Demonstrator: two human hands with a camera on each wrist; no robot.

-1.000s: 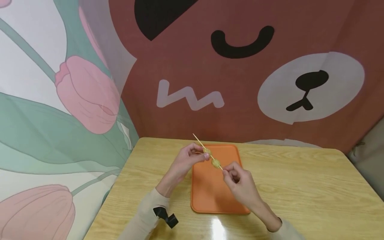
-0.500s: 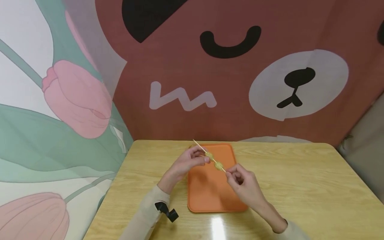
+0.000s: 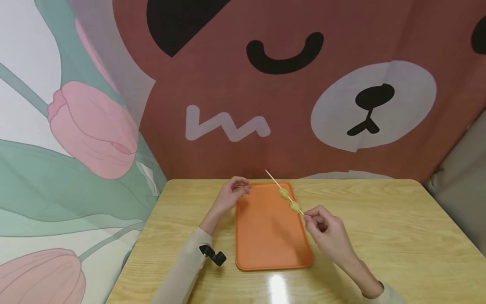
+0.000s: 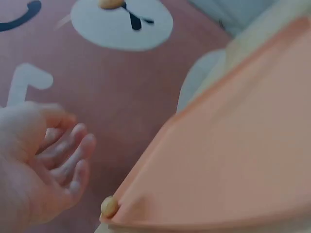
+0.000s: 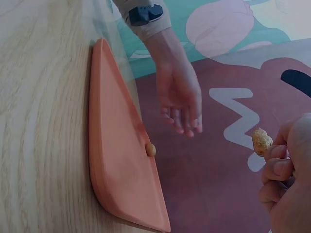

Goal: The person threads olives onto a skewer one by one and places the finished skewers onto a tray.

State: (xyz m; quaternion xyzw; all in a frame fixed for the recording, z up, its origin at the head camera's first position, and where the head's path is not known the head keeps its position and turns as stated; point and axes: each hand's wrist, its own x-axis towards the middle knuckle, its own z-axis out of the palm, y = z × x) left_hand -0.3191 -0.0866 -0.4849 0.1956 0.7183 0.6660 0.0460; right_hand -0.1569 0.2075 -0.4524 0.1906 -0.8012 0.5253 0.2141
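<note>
My right hand (image 3: 328, 232) pinches the lower end of a thin wooden skewer (image 3: 273, 178) between thumb and fingers. Two yellowish balls (image 3: 294, 206) are threaded along it, and the bare tip slants up and to the left over an orange tray (image 3: 271, 245). Apart from the skewer, my left hand (image 3: 227, 197) hovers at the tray's far left corner with loosely bent fingers and nothing in them. One more small round ball (image 4: 110, 207) lies in a tray corner in the left wrist view; the left hand covers that spot in the head view.
The tray lies on a light wood table (image 3: 379, 228). A cloth (image 3: 228, 156) with a bear print hangs right behind the table's far edge, and a tulip-print cloth (image 3: 95, 126) hangs on the left. A black strap (image 3: 213, 255) sits on the left sleeve.
My left hand has come away from the skewer and moved left toward the tray's far corner. The right hand has carried the skewer with its two balls to the right.
</note>
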